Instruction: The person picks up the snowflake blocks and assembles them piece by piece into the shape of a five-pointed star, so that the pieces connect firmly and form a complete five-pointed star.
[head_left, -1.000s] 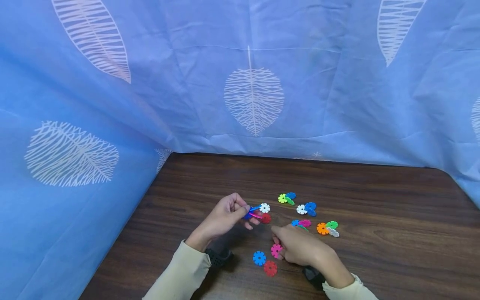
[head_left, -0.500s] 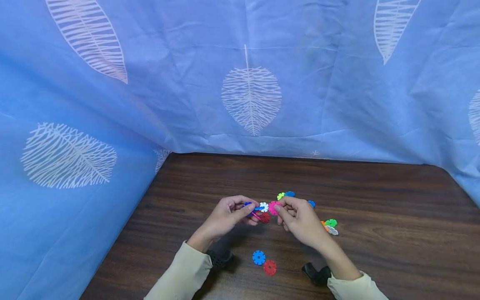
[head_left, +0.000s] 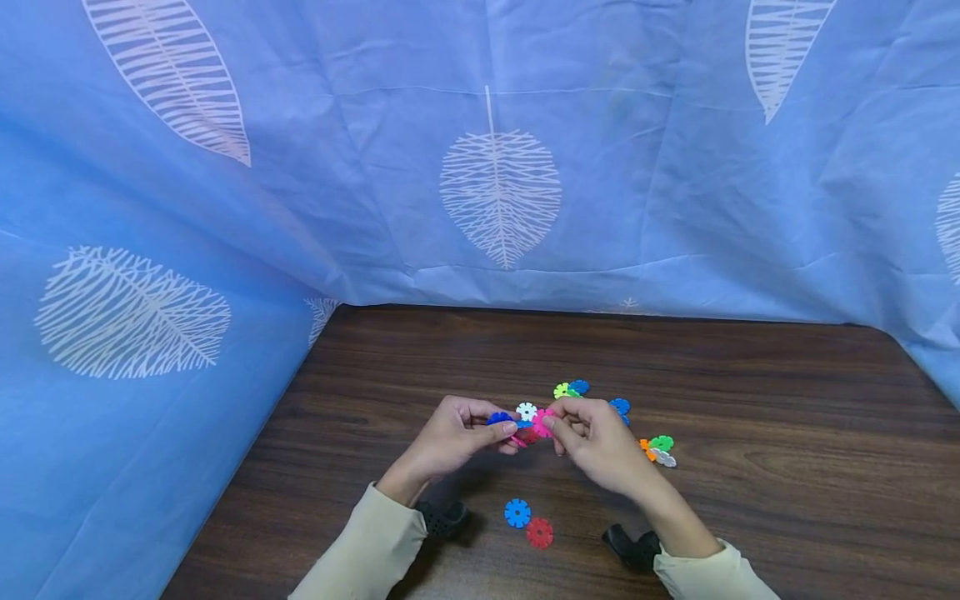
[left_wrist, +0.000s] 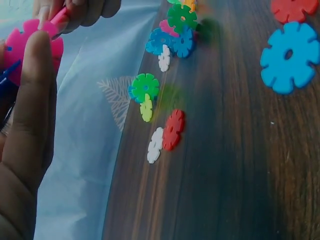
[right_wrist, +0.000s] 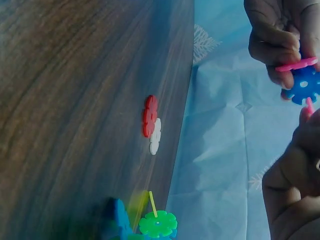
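My left hand point(head_left: 457, 437) pinches a joined piece of notched plastic discs above the table. It includes a dark blue disc point(head_left: 499, 419), a lighter blue disc point(right_wrist: 304, 86) and a pink disc point(right_wrist: 296, 65). Between the fingertips of my right hand point(head_left: 596, 442) is another pink disc point(head_left: 542, 422), its edge against the lighter blue disc in the right wrist view. Whether the notches interlock I cannot tell. Just behind the hands, a white disc point(head_left: 527, 412) and a red disc point(right_wrist: 150, 116) lie on the table.
Nearer the table's front are a loose blue disc point(head_left: 517, 513) and a red disc point(head_left: 539, 532). Several joined disc clusters stand to the right, one orange, green point(head_left: 661, 444) and white. A blue leaf-patterned cloth point(head_left: 585, 208) hangs along the back and left of the dark wooden table point(head_left: 787, 433).
My right hand has picked up the pink disc from the table and brought it up and left to the left hand's piece. The left hand has stayed nearly in place.
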